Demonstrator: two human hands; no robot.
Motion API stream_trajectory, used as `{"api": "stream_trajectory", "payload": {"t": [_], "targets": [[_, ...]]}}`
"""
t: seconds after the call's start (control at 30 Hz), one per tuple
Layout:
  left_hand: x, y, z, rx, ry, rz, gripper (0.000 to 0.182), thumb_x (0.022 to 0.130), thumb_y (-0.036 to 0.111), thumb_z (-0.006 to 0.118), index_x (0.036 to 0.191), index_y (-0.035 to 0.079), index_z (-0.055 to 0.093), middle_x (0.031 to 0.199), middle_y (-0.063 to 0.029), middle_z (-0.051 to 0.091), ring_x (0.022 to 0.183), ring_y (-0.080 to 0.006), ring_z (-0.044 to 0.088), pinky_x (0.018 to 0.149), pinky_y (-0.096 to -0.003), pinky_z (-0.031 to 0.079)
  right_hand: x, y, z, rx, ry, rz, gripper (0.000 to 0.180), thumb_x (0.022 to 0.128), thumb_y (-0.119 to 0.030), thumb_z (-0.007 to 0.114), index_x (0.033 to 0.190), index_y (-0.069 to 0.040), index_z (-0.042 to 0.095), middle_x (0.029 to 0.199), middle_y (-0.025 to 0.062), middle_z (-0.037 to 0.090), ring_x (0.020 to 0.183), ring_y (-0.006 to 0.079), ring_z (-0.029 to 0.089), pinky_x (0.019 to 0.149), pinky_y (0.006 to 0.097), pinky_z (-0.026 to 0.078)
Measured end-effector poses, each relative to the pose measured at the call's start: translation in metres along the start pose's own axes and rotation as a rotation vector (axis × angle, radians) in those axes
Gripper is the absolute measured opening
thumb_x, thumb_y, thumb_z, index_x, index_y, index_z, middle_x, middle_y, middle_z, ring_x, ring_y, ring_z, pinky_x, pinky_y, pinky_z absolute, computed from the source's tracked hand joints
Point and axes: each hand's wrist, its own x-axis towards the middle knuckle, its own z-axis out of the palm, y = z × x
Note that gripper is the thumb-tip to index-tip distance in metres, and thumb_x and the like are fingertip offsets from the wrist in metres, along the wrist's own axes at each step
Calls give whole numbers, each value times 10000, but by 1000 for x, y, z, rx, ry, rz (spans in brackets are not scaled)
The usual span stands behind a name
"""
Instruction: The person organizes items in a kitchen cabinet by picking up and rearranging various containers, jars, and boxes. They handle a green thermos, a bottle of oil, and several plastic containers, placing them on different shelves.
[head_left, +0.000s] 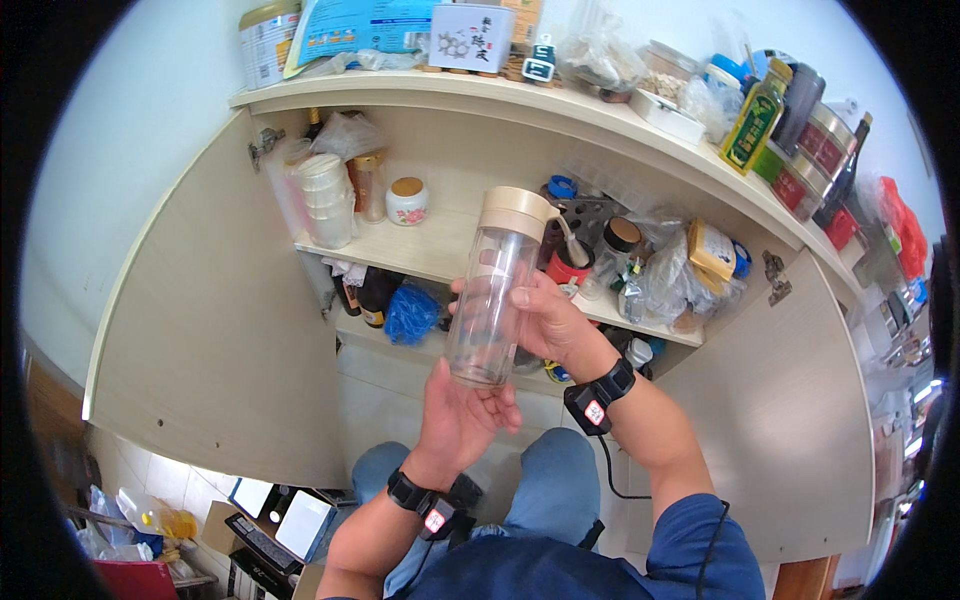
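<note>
A clear bottle (487, 300) with a cream lid and a strap loop stands nearly upright, slightly tilted, in front of the cabinet's shelf. My right hand (544, 315) wraps around its middle, the fingers showing through the clear wall. Beneath its base is my left hand (465, 412), palm up with fingers partly curled; whether it bears the bottle's weight I cannot tell. Behind the bottle, on the shelf (442, 244), are a white jar (407, 202) with a flower pattern, stacked clear plastic cups (326, 199), a red container (566, 270) and a dark-lidded glass jar (611, 251).
Two cabinet doors, left (217, 315) and right (780, 420), stand open on either side. Plastic bags (667, 277) fill the shelf's right part. A blue bag (412, 313) and bottles sit lower. An oil bottle (756, 120) and tins crowd the countertop. Boxes (259, 532) lie on the floor, lower left.
</note>
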Motion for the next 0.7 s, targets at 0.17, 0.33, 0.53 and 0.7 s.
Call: {"api": "stream_trajectory", "payload": {"t": [0.17,0.33,0.53,0.7], "targets": [[10,-9,7,189,72,23,635,1045,629,357,1405,116,458,1129,-156,661,962,-294,698,698,-432,580,-19,-12,-3,-113,177,-74,636,857,-214,824,1373,-53,489,1241,158,661,1090,281,688,965,450,571],[20,-21,14,760,221,544,345,1028,222,541,1324,146,382,1333,-126,561,1197,-253,600,853,-419,577,-32,-13,6,-375,382,-134,523,866,-108,821,1292,4,540,1166,114,684,999,186,688,893,364,573],[20,-26,3,726,106,402,553,864,-94,679,1272,121,374,1373,-135,522,1208,-217,584,966,-359,540,-46,-3,13,-553,547,-150,619,839,-169,850,1342,-31,518,1091,53,648,1013,142,628,909,326,532],[26,-36,-6,667,78,349,571,860,-79,687,1291,125,372,1360,-134,552,1196,-206,590,983,-368,525,-59,1,8,-549,594,-190,619,854,-183,841,1360,-40,514,1099,35,624,1023,127,599,891,317,523]]}}
